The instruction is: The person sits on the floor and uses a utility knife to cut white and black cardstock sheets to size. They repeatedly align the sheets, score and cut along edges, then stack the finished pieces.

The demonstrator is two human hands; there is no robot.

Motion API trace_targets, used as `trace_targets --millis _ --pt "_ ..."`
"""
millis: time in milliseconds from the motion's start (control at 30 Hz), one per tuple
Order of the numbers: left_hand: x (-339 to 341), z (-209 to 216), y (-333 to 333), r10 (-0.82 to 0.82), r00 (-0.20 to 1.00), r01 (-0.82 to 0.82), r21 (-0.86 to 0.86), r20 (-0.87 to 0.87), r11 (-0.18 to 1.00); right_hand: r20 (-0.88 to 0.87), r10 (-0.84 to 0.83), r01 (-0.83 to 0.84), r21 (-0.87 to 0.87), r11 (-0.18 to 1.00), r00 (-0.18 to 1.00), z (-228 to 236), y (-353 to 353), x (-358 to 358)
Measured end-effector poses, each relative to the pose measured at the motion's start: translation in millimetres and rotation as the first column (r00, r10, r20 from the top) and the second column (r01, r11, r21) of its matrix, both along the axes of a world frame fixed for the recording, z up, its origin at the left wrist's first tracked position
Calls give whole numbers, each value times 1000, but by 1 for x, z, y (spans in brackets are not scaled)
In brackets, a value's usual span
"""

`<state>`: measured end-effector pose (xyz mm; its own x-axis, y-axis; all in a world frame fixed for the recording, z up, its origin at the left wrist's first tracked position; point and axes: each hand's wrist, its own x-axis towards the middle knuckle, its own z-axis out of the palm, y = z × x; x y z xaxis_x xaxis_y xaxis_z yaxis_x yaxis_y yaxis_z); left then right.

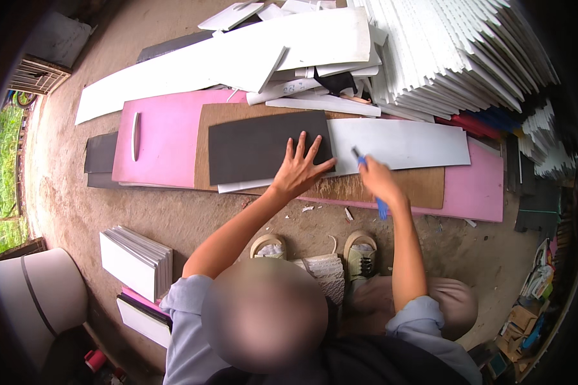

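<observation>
Palm down, fingers spread, L hand (pixel 298 173) rests nr. R edge of dk. sheet (pixel 250 151), which lies atop white sheet (pixel 417 144) & brown bd. (pixel 404 191); R hand (pixel 380 181) grips blue-handled tool (pixel 382 209) over white sheet.

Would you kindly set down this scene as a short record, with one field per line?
Left hand: spread on the black sheet, near its right end
Right hand: gripping a blue-handled tool, blurred, over the white sheet
Layering: black sheet overlapping the white sheet, both above a brown board
Beneath the board: pink sheet
Upper right: tall stack of white sheets
Lower left: smaller stack of white sheets on the floor
</observation>
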<state>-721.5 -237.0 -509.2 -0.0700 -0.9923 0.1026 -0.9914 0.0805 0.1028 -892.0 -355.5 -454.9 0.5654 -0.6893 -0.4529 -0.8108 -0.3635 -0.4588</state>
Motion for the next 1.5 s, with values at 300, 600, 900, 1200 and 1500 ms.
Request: trace_targets --millis 300,600,900,1200,1500 --pt "82 11 50 407 912 -404 -64 50 913 55 -182 188 -151 971 982 -43 -7 51" --pt "63 0 -12 454 887 -461 -90 -91 883 157 -224 250 -166 954 962 -55 -9 44" --pt "31 -10 -69 266 952 -273 -32 -151 961 240 -255 276 -57 960 937 -56 -10 35" --pt "20 25 -59 302 915 -308 22 -267 951 370 -191 282 -208 937 909 -29 8 19" --pt "-12 81 -27 185 958 -244 -281 -219 928 397 -44 206 -375 904 917 42 34 9"
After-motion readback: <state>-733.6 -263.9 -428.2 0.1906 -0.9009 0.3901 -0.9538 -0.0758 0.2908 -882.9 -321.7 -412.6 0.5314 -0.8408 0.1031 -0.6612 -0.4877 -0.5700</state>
